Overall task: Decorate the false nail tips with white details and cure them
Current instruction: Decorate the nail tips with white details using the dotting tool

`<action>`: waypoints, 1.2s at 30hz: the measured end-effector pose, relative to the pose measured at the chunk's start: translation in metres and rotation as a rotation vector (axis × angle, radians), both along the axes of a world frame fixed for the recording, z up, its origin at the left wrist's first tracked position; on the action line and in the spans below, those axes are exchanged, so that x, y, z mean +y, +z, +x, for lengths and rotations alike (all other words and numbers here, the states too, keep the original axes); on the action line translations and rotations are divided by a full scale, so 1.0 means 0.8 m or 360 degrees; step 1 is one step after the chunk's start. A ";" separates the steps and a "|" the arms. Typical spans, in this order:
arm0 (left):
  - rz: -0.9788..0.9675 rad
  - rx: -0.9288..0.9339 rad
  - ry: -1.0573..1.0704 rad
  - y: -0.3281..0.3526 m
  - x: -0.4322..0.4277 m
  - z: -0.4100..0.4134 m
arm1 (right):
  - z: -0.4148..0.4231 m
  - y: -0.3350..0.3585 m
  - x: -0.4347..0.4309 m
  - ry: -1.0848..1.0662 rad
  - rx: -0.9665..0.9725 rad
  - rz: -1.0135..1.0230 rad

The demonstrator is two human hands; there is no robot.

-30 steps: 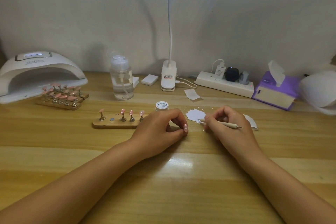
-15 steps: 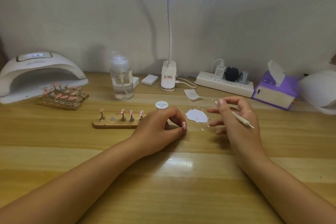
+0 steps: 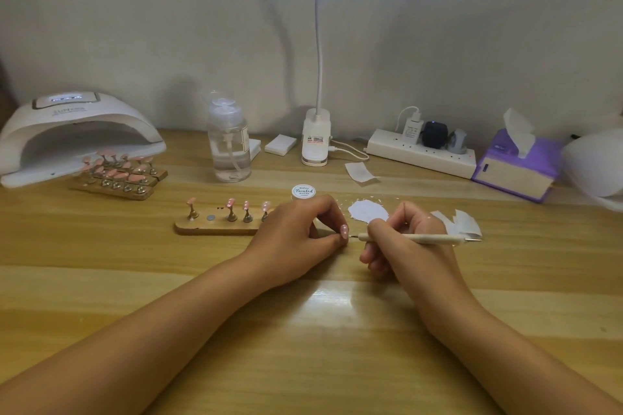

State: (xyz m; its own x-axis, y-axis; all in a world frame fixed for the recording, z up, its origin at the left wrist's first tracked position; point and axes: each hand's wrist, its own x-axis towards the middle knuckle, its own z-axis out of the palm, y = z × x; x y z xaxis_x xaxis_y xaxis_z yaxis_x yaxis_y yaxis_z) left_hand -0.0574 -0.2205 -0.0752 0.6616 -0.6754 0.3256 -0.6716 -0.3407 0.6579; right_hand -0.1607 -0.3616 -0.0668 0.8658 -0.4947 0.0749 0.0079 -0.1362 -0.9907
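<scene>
Pink with small white dots, one false nail tip (image 3: 344,232) sits pinched between the curled thumb and forefinger of the left hand (image 3: 296,239), just left of the frame's centre; the other fingers are folded under, the hand resting on the wooden table (image 3: 303,347). The right hand (image 3: 404,242) grips one dotting tool (image 3: 418,238) like a pen, fingers closed narrowly round the shaft. Its metal point lies just beside the tip; whether they touch cannot be told.

Behind the hands are one white paint patch (image 3: 365,210) and one small jar (image 3: 303,191) with a lid lettered "Painted". Left of the left hand, one wooden holder (image 3: 215,227) carries four stands with pink tips and one bare round spot.

Further out, at the left edge, one white curing lamp (image 3: 77,138) has more holders of pink tips (image 3: 118,175) stacked before it, their number unclear. Along the back edge stand one pump bottle (image 3: 229,145), one clip lamp base (image 3: 315,141), one power strip (image 3: 421,152) and one purple tissue box (image 3: 515,168).
</scene>
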 end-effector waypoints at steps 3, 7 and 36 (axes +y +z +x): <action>0.0001 -0.0017 0.0000 0.000 0.001 0.000 | -0.001 -0.001 0.000 0.0027 0.0017 -0.0054; -0.0006 -0.0033 -0.0003 0.000 0.000 0.000 | 0.000 -0.002 -0.001 0.0028 0.0022 -0.0095; -0.0001 -0.0044 0.0005 -0.001 0.000 0.000 | -0.001 0.002 0.001 -0.0028 0.0003 -0.0023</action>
State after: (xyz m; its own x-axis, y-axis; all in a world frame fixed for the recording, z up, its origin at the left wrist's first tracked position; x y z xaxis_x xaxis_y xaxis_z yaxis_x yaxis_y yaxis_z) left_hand -0.0573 -0.2203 -0.0759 0.6547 -0.6731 0.3440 -0.6883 -0.3426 0.6394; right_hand -0.1618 -0.3610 -0.0654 0.8572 -0.5087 0.0805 0.0035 -0.1505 -0.9886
